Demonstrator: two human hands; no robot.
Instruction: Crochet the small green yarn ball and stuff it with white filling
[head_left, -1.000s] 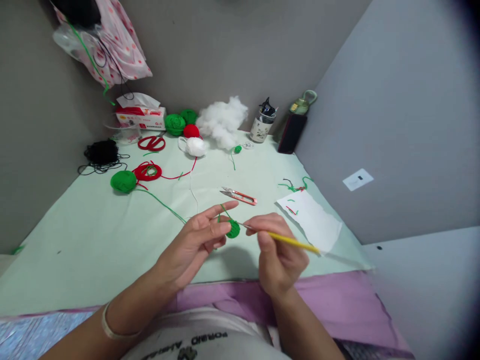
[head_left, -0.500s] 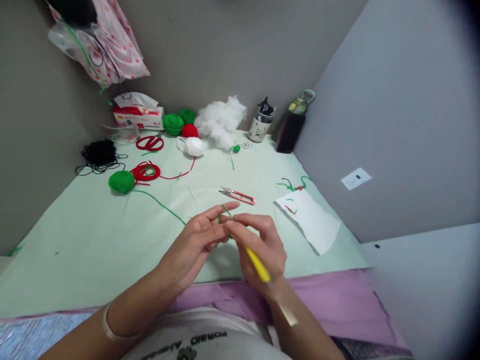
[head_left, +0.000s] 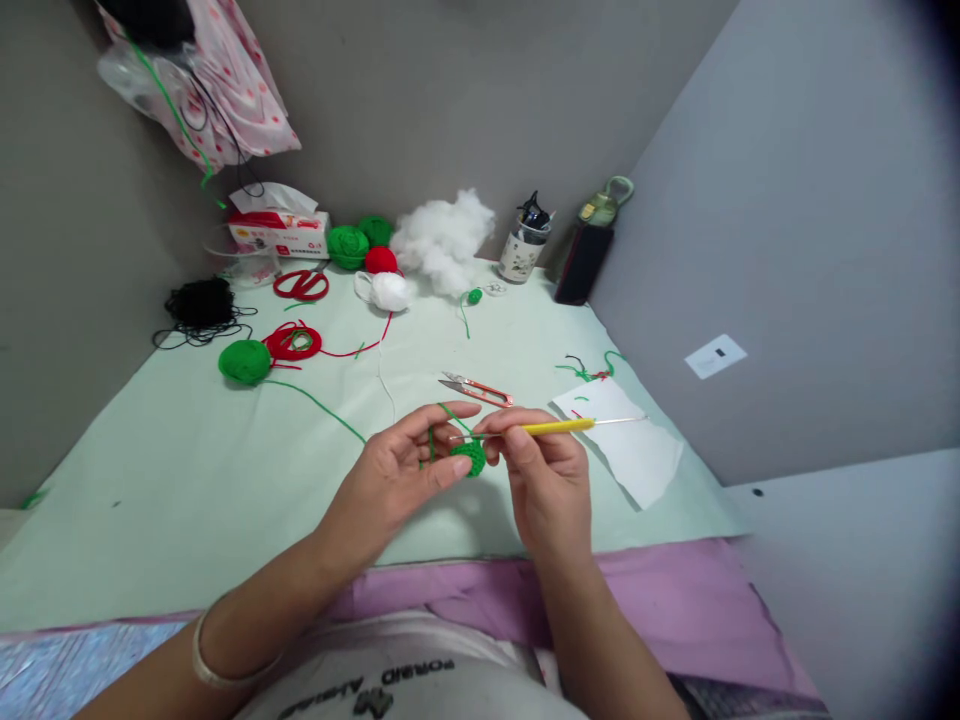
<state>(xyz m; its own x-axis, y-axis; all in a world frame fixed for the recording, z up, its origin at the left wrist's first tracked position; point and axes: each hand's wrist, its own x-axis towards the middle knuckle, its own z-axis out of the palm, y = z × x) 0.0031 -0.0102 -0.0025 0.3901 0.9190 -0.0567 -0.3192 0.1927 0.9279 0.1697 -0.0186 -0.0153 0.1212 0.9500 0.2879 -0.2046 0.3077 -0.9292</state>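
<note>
Above the bench (head_left: 247, 510), the green crochet piece (head_left: 474, 456) is pinched by the left hand (head_left: 386, 465), its yarn (head_left: 457, 420) raised over the forefinger (head_left: 466, 409) seemingly for tension, and the yellow hook (head_left: 566, 427) is gripped by the right hand (head_left: 551, 485).

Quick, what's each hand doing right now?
Left hand: closed on a small green crocheted piece, with green yarn over the index finger.
Right hand: closed, holding a yellow-handled hook.
</note>
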